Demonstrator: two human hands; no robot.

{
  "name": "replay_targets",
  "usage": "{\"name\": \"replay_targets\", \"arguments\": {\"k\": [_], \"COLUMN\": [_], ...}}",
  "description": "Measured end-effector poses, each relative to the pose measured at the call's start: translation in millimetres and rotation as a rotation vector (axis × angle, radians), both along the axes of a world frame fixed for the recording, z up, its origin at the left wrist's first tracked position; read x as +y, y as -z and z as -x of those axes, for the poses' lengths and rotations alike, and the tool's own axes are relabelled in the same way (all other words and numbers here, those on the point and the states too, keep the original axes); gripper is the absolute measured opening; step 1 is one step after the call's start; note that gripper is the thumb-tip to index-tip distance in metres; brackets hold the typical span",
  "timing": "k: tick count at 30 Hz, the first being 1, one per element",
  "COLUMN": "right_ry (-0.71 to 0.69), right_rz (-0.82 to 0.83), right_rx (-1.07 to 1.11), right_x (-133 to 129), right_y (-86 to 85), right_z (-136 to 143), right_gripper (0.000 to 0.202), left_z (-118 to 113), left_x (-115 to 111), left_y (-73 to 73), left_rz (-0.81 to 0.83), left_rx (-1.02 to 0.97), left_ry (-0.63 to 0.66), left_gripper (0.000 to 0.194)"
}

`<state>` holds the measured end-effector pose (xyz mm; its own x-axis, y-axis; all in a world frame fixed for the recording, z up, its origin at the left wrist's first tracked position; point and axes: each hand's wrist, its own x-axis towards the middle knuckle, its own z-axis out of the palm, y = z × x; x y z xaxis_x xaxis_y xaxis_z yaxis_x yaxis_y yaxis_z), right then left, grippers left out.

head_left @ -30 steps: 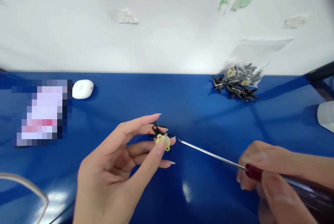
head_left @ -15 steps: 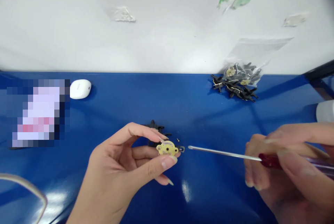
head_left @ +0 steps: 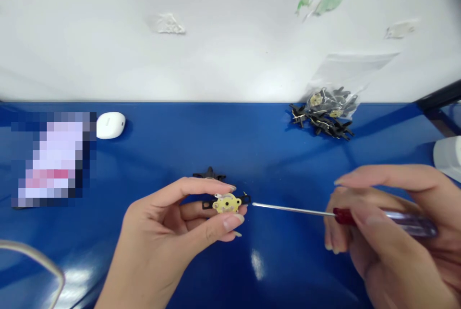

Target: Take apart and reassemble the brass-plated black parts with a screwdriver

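Note:
Between thumb and fingers, my left hand [head_left: 180, 237] pinches a small black bracket with a yellow plate [head_left: 227, 203] on its face. The plate has a dark hole in its middle. My right hand [head_left: 389, 232] is closed around a screwdriver [head_left: 295, 209] with a red and clear purple handle. Its shaft points left, and the tip is just right of the bracket's end, seemingly apart from it. Behind my left fingers a black part [head_left: 210, 173] lies on the blue table, partly hidden. A tiny brass-coloured screw [head_left: 245, 194] shows just beyond the bracket's right end.
Several black parts [head_left: 326, 125] lie at the back right, by a clear plastic bag [head_left: 333, 100] holding more. A white case [head_left: 111, 125] and a blurred-out phone-like object [head_left: 57, 155] are at left. A white container [head_left: 447, 155] stands far right; a pale cable [head_left: 39, 257] curves at front left.
The bracket has turned in my left hand, so both its black ends now show. My right hand and the screwdriver have moved slightly left, with the handle now more visible.

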<state>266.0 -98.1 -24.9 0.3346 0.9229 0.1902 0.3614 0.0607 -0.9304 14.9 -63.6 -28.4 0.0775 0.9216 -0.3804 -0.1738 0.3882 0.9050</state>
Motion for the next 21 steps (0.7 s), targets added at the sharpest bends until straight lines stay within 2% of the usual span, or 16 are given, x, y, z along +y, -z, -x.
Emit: {"name": "replay_targets", "arguments": {"k": [2, 3, 7, 10, 16, 21], "right_ry": [0.006, -0.045, -0.476, -0.658, -0.746, -0.778], "right_rz": [0.071, 0.130, 0.417, 0.530, 0.694, 0.693], "right_rx": [-0.007, -0.008, 0.049, 0.147, 0.270, 0.322], "right_x": [3, 6, 13, 16, 15, 17], "right_y": [-4.4, -6.5, -11.5, -12.5, -13.1, -10.1], "right_z": [5, 7, 6, 8, 15, 12], "right_gripper": [0.014, 0.017, 0.024, 0.032, 0.047, 0.049], "left_z": [0, 0, 1, 3, -2, -2], "left_x": [-1, -2, -7, -11, -18, -18], "left_y": [-1.4, -2.4, -4.9, -4.0, 0.1, 0.8], "left_rz": [-0.034, -0.070, -0.298, -0.432, -0.526, -0.623], "left_rx": [0.028, 0.061, 0.304, 0.397, 0.378, 0.485], "left_ry": [0.009, 0.011, 0.035, 0.089, 0.147, 0.212], "left_gripper": [0.023, 0.024, 0.030, 0.031, 0.026, 0.027]}}
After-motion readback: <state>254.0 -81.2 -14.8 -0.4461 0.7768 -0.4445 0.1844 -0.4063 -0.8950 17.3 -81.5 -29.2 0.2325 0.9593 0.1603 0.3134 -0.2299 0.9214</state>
